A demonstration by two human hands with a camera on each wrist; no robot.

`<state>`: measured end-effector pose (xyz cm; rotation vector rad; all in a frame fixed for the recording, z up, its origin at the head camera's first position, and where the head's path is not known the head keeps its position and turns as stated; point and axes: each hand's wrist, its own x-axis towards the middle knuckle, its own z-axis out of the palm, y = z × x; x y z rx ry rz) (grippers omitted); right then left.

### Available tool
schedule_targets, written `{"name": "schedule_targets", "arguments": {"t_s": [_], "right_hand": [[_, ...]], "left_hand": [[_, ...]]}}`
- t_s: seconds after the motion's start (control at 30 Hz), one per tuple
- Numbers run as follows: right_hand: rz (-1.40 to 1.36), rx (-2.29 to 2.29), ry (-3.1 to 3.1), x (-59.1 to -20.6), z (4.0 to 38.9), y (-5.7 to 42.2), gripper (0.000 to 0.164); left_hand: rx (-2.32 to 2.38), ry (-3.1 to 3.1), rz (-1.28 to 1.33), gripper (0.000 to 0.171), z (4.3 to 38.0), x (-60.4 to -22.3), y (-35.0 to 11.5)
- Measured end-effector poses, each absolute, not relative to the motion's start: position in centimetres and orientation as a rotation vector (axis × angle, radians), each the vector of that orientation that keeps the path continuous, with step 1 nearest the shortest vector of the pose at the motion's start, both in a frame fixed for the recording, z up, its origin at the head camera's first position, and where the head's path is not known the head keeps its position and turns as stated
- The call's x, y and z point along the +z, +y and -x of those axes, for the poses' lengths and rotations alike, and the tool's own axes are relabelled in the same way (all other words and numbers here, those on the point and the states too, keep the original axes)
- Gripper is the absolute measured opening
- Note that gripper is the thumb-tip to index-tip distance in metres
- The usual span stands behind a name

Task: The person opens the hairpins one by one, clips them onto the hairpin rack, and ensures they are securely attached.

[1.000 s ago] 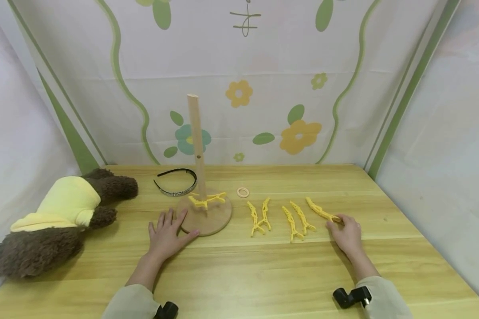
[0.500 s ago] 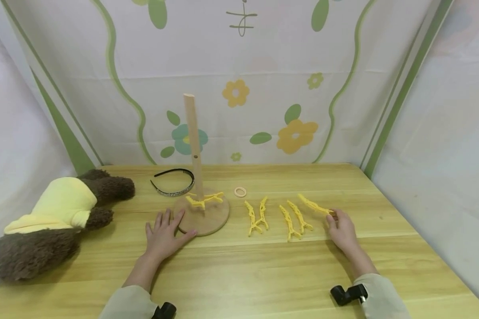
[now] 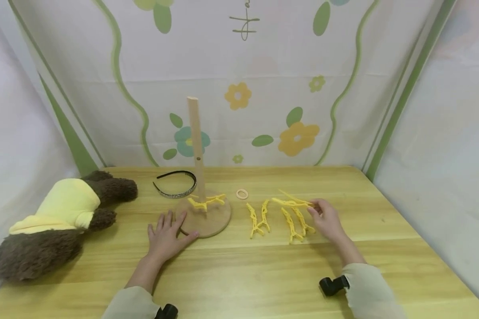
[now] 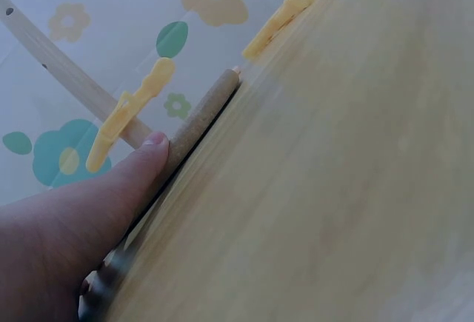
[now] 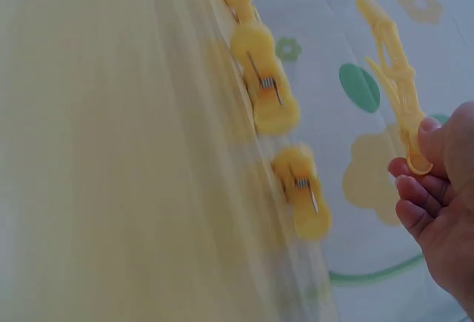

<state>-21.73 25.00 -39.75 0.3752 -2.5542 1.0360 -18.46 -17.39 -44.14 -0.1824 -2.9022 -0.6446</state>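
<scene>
My right hand (image 3: 328, 219) pinches the tail end of a yellow alligator hair clip (image 3: 289, 202) between thumb and fingers, above the table. In the right wrist view the held clip (image 5: 400, 78) points away from the hand, its two arms parted. My left hand (image 3: 165, 237) lies with spread fingers at the near left rim of a round wooden base (image 3: 213, 226); its thumb presses on the edge. From that base rises an upright wooden post (image 3: 195, 141). Yellow clips (image 3: 199, 205) surround the foot of the post. Several more yellow clips (image 3: 289, 223) lie between the base and my right hand.
A small pale ring (image 3: 242, 194) lies behind the loose clips. Behind the base, a black headband (image 3: 175, 195) rests on the wooden table (image 3: 239, 274). At the left lies a brown plush toy in a yellow top (image 3: 68, 201). A flowered cloth (image 3: 263, 57) hangs behind.
My right hand has lifted the hair clip and carried it leftward over the loose clips; its arms have parted. My left hand stays at the base.
</scene>
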Motion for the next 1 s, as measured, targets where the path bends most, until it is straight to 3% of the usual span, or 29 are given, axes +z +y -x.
{"name": "schedule_targets", "arguments": {"t_s": [1.0], "right_hand": [[-0.823,1.240,-2.514,-36.6,26.3,7.4,0.010]], "left_hand": [[-0.641,-2.896,0.184,0.082,18.4,-44.3,-17.4]]}}
